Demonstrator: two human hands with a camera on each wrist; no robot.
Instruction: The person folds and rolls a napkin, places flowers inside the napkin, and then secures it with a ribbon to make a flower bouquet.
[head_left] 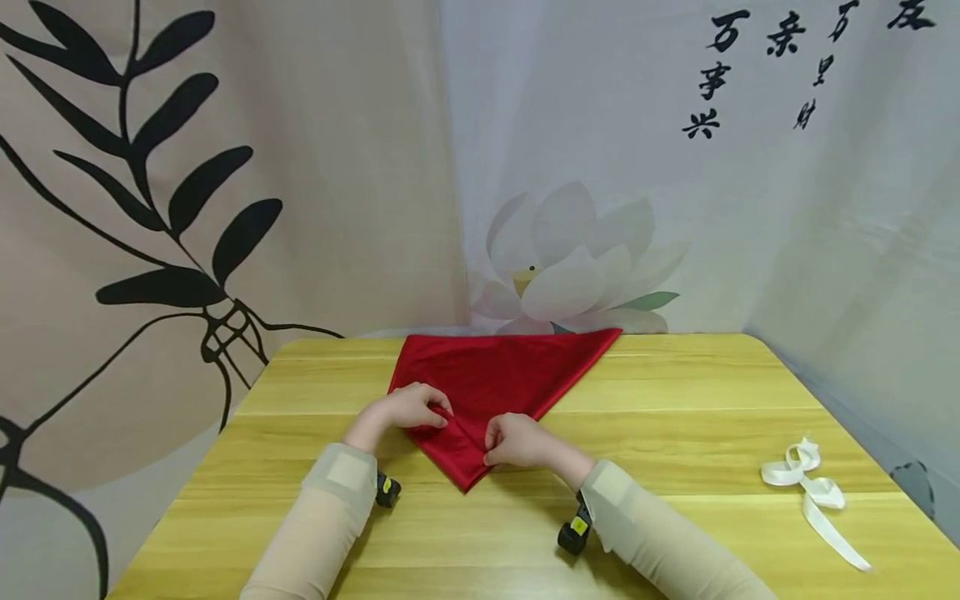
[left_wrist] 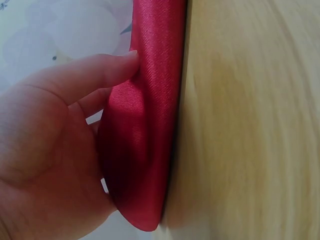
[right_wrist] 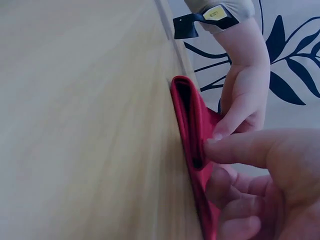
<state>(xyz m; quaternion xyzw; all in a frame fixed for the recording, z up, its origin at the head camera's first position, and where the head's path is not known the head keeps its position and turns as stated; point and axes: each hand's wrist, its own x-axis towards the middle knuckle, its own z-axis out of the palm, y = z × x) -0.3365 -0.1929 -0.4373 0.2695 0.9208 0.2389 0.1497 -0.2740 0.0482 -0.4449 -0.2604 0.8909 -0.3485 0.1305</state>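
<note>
A red satin cloth [head_left: 498, 367] lies on the table, its wide edge at the far side and a folded corner toward me. At the cloth's left part my left hand [head_left: 411, 407] pinches a fold; the left wrist view shows the thumb on top of the fabric [left_wrist: 145, 100] and the other fingers partly hidden behind it. My right hand [head_left: 517, 440] pinches the folded edge near the close corner. Layered, rolled-over fabric [right_wrist: 187, 120] shows beside the thumb and fingers of the right hand in the right wrist view, with the left hand [right_wrist: 245, 100] just beyond.
A loosely looped white ribbon [head_left: 817, 492] lies at the right of the wooden table [head_left: 675, 400]. Behind the table hangs a printed curtain [head_left: 360, 167] with leaves, a lotus and characters. Small black cameras are strapped under both wrists.
</note>
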